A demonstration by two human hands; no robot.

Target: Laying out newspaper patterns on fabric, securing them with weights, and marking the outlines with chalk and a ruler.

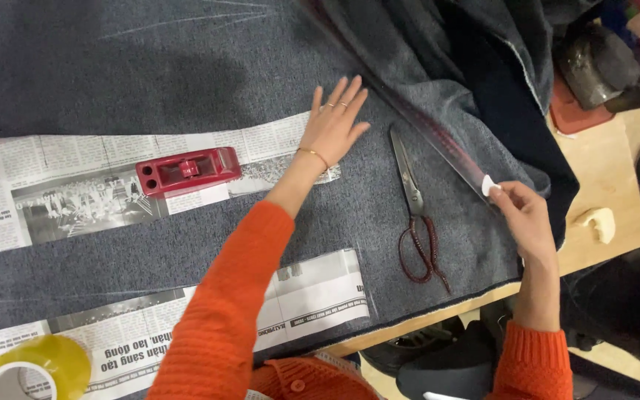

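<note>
Pressing grey fabric [150, 67] — left hand [332, 126] | right hand [527, 215] pinching chalk [488, 185], seemingly

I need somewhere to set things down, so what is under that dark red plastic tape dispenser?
The dark red plastic tape dispenser lies on a strip of newspaper pattern, which rests on grey woollen fabric. The table under the fabric is covered there.

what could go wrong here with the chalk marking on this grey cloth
The left hand lies flat on the grey fabric, but the right hand pinches the white chalk against the clear ruler with nothing pinning the ruler's far end, so it may slide and skew the line. The scissors lie close beside the ruler and could be bumped. The folded cloth heap might slump onto the ruler.
</note>
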